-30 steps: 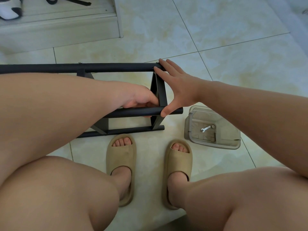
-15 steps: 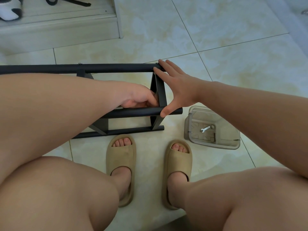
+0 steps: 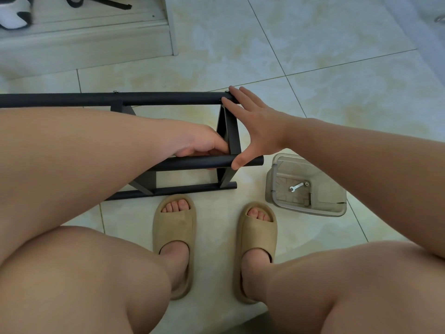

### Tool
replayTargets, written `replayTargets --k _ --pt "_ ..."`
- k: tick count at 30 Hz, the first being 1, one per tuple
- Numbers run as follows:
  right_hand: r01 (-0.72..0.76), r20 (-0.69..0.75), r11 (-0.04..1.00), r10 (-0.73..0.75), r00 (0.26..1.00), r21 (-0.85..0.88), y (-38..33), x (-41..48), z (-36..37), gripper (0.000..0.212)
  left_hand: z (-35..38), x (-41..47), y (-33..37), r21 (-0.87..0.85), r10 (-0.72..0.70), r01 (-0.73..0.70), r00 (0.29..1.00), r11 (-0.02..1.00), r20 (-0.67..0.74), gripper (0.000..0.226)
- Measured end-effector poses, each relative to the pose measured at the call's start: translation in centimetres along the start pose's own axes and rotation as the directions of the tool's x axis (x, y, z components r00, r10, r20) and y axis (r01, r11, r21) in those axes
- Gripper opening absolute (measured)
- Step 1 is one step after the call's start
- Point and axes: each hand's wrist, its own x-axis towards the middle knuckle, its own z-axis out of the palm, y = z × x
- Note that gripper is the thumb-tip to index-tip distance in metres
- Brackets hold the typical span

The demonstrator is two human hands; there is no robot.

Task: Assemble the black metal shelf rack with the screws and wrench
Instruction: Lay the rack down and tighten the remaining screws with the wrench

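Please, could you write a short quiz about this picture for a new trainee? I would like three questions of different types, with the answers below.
1. True or false: the right hand holds the small silver wrench.
2. Where does the wrench lie? A) in the left hand; B) inside the clear plastic container; C) on the black metal shelf rack.
3. Fill the gap: the right hand's straight fingers touch the rack's top tube, so this hand is ____ (open or shut).

Key: 1 false; 2 B; 3 open.
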Motion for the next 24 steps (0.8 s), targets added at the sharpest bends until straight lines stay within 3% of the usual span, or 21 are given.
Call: replayTargets --k 5,13,24 --pt "0.001 -0.003 1.000 -0.001 1.000 -0.004 -0.01 -0.06 -0.07 0.155 -0.08 0.17 -0.04 -0.045 0.004 -0.004 1.000 0.999 0.015 0.027" --pt "-0.001 -0.001 1.000 0.001 1.000 -0.004 -0.06 -0.10 -0.12 0.154 -0.29 0.13 -0.30 -0.091 0.039 -0.034 0.998 0.995 0.055 0.018" --pt "-0.004 -0.003 1.000 0.004 1.000 -0.003 -0.12 -0.06 -0.14 0.154 -0.30 0.19 -0.27 -0.165 0.048 -0.033 0.995 0.986 0.089 0.024"
